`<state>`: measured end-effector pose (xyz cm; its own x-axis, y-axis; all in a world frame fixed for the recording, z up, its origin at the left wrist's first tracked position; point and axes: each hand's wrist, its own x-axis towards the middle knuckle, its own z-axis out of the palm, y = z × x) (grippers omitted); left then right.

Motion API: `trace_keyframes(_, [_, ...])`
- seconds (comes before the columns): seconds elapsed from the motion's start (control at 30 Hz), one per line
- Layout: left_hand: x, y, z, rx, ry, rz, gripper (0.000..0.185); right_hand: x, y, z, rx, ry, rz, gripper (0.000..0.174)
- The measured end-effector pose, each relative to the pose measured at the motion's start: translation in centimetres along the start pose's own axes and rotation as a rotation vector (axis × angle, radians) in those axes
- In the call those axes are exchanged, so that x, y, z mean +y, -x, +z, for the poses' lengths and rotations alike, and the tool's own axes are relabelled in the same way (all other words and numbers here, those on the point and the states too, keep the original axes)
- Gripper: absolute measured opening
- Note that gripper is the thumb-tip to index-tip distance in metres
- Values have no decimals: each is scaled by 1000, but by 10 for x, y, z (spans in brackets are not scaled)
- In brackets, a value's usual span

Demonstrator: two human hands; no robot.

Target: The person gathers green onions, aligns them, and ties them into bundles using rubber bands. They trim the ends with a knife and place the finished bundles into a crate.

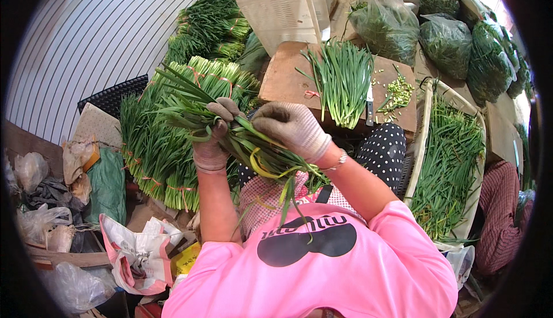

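My left hand (211, 141), in a knit work glove with grey-coated fingers, grips a loose bunch of garlic chives (246, 145) above my lap. Long leaves fan out past its fingers, and a yellowed leaf (259, 164) droops from the side nearest me. My right hand (291, 128), gloved alike, has its fingers curled on a green stalk of the same bunch; its thumb is mostly hidden. Beyond the hands, a pile of garlic chives (343, 82) lies on a wooden board (283, 74). To its right are a black-handled knife (370, 112) and cut stem ends (399, 91).
Tied chive bundles (173, 145) are stacked at the left. A pale plastic crate (464, 218) of loose leaves stands at the right, with filled plastic bags (386, 33) behind. An upended white crate (281, 11) borders the board. Another person's sleeve (499, 214) shows far right.
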<state>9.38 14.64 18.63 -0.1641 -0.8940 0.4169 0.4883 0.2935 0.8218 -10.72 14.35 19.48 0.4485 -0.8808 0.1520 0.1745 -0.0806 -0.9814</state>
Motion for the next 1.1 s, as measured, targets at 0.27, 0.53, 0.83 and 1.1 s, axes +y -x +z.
trace_keyframes(0.27, [3,7,-8,80,-11,20,35,-6,4,-52,475,401,-347,14])
trace_keyframes(0.53, [-10,-3,-3,22,40,-21,32,13,40,-23,2,912,-284,28])
trace_keyframes(0.83, [1,3,-18,84,39,58,33,46,68,-85,-308,1467,353,25])
trace_keyframes(1.1, [-11,-7,1,31,18,33,32,4,53,-32,9,697,-269,44])
